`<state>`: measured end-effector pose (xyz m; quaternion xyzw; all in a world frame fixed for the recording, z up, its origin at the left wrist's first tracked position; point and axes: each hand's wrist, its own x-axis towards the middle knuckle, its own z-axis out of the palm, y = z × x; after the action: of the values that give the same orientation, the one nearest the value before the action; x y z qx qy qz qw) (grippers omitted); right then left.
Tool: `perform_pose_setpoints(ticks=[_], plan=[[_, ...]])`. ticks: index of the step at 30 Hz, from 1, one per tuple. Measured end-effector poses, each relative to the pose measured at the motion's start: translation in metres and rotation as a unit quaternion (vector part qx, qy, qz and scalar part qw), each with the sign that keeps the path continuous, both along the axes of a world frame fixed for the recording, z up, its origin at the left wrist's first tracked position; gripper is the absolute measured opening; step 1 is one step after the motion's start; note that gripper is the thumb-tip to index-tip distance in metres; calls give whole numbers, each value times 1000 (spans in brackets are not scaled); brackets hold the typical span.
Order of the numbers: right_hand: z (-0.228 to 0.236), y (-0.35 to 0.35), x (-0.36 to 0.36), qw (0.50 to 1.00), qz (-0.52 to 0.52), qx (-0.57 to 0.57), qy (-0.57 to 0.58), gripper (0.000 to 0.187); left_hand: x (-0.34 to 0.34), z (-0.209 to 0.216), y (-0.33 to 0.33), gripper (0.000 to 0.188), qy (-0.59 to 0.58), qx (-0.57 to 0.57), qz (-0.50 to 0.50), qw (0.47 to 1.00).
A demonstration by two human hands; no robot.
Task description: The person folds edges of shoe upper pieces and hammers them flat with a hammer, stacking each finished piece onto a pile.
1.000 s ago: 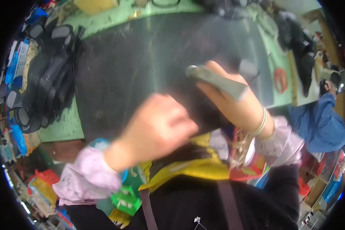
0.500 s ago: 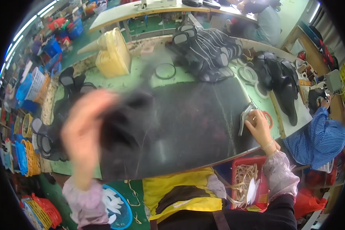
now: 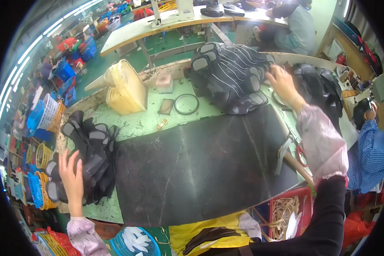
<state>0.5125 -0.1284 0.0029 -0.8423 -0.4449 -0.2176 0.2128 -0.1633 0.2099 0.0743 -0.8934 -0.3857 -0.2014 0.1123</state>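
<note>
1. Shifted the right hand, since half a second ago, from the metal tool to the white-striped pile of dark pieces; swung the left hand, blurred then, over the dark pile.
2. Find the white-striped pile past half past twelve, the dark pile at nine o'clock, reckoned from the black mat.
3. Splayed at left, apparently gripping nothing; contact unclear. Reaching the striped pile's edge at right; cannot tell whether gripping.
4. Seemingly between pieces, with heaps on both sides of the worktop. Cannot tell finished from unfinished, or how many remain.
5. Lying between two and three o'clock: metal tool.
6. Farther out, see a yellow tub at half past ten, a red basket at four.
7. Can read no brand, label or writing.
</note>
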Motion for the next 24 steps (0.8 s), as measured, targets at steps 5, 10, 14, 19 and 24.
perform_pose_setpoints(ticks=[5,10,14,19,24], plan=[[2,69,95,988,-83,-82,-100,72,150,-6,-57,21,-126,-294,-212,923],[6,117,88,981,-157,-100,-58,83,303,-62,-88,40,-168,-664,-345,642],[16,120,74,991,-79,56,-92,66,389,-80,-102,55,-240,-747,-330,524],[60,99,29,981,16,192,-28,48,402,-82,-120,64,-366,-813,-280,355],[121,57,-7,952,129,277,4,46,360,-32,-153,70,-385,-789,-357,319]])
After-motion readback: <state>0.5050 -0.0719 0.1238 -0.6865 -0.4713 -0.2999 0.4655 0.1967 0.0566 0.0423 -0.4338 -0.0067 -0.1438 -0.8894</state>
